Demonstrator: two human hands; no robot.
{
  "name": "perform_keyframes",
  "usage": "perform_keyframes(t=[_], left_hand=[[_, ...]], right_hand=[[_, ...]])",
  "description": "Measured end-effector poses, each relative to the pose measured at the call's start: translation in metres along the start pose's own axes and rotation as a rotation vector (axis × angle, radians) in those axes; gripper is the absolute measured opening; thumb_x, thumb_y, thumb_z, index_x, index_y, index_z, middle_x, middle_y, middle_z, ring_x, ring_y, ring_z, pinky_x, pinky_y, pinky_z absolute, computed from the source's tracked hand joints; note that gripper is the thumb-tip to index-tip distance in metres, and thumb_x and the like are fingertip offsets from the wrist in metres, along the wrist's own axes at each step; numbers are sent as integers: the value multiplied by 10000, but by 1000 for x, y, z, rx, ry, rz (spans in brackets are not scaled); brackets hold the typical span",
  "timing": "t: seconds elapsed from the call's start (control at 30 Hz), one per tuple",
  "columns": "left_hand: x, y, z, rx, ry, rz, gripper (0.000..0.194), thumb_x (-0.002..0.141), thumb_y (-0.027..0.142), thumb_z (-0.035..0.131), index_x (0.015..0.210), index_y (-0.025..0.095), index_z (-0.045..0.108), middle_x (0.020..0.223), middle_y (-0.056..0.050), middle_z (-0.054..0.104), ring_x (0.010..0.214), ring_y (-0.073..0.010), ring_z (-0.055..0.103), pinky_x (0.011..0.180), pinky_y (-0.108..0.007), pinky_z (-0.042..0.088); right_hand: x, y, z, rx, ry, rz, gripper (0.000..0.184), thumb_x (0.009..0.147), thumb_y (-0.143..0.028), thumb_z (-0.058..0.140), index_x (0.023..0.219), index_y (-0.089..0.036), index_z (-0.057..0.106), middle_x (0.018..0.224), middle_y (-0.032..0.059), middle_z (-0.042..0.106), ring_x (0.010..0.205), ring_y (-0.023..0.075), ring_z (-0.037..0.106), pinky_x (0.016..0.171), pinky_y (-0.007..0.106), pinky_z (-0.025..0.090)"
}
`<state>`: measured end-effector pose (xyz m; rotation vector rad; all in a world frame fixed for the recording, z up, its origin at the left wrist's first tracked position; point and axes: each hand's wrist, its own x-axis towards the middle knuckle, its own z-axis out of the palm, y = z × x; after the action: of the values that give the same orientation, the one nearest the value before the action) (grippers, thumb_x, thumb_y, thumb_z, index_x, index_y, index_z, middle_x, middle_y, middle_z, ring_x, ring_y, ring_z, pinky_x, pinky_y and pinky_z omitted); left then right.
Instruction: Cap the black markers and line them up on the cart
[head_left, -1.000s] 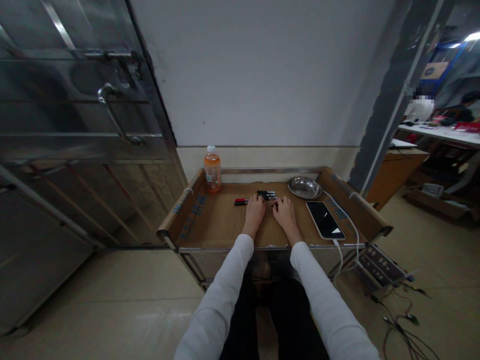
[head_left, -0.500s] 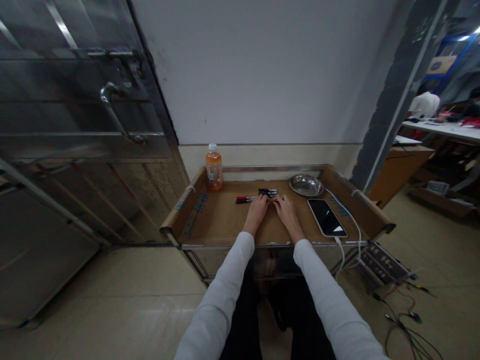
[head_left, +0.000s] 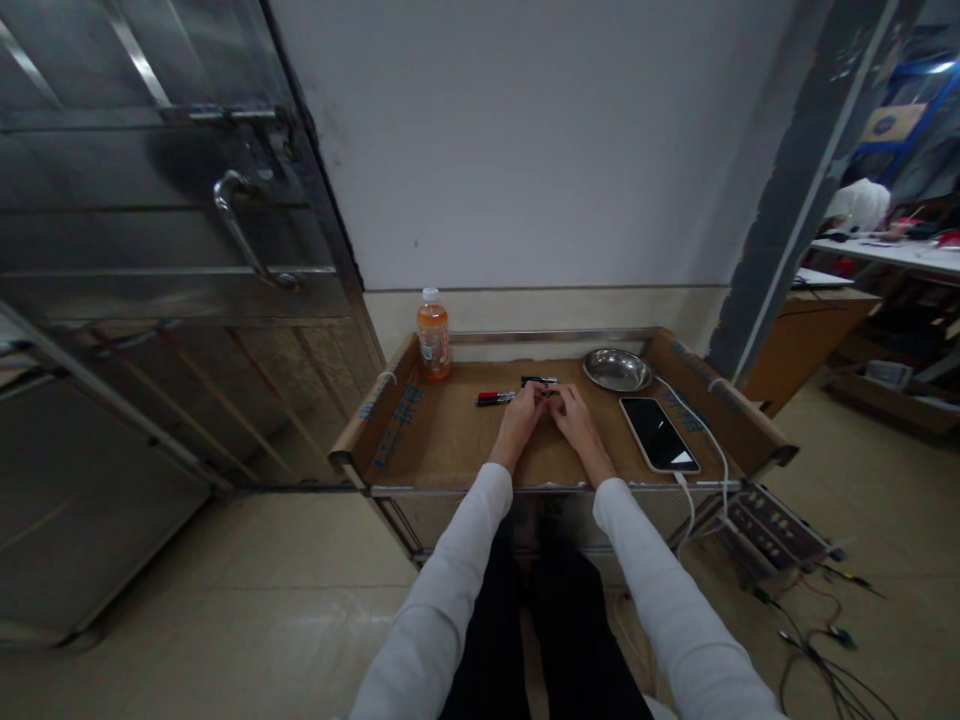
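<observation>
Fingers near pens on cardboard

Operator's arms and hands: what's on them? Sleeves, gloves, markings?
Both arms: long, plain white sleeves, left sleeve and right sleeve, lightly creased, ending near the wrists. Left hand and right hand are bare, no gloves. No watch, cable or printed marking shows on either arm. Finer detail at the fingers is too small to tell.

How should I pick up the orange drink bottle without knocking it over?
I'd grip the bottle around its middle, coming from the front right. It stands upright and looks round there; the cardboard side is on its left and the rail runs along the back.
</observation>
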<state>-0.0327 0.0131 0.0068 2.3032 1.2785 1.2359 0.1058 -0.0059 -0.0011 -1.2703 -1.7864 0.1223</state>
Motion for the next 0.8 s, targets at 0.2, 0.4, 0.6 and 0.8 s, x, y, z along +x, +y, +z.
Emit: perform_keyframes(t=[0.2,0.4,0.6,0.8], left_hand=[[-1,2,-1,-65,19,33,146,915,247,499,1041,174,498,990,-79,655,910,-165,645,835,-304,508],[-1,5,-3,152,-22,19,348,959,238,359,1292,178,435,1311,-124,555,1219,-198,517,1026,-381,406],[-4,6,-5,330,-235,33,370,930,211,410,1295,211,472,1373,-86,515,1333,-203,396,1108,-416,282],[-6,10,-8,377,-196,45,177,913,260,494,1049,200,590,1188,-86,613,1156,-222,534,1037,-433,338]], right_hand=[[0,-1,-1,-29,29,4,258,915,-231,399,1042,-206,623,1026,84,582,870,185,593,800,307,488],[0,-4,-4,-42,80,1,292,946,-326,382,1062,-216,627,1026,85,605,913,195,593,836,318,469],[-2,-8,-9,-139,120,57,352,960,-371,349,1073,-204,638,982,86,601,850,190,584,781,296,454],[-3,-3,-9,-213,190,130,352,952,-323,352,1028,-199,673,947,88,573,850,194,558,767,296,438]])
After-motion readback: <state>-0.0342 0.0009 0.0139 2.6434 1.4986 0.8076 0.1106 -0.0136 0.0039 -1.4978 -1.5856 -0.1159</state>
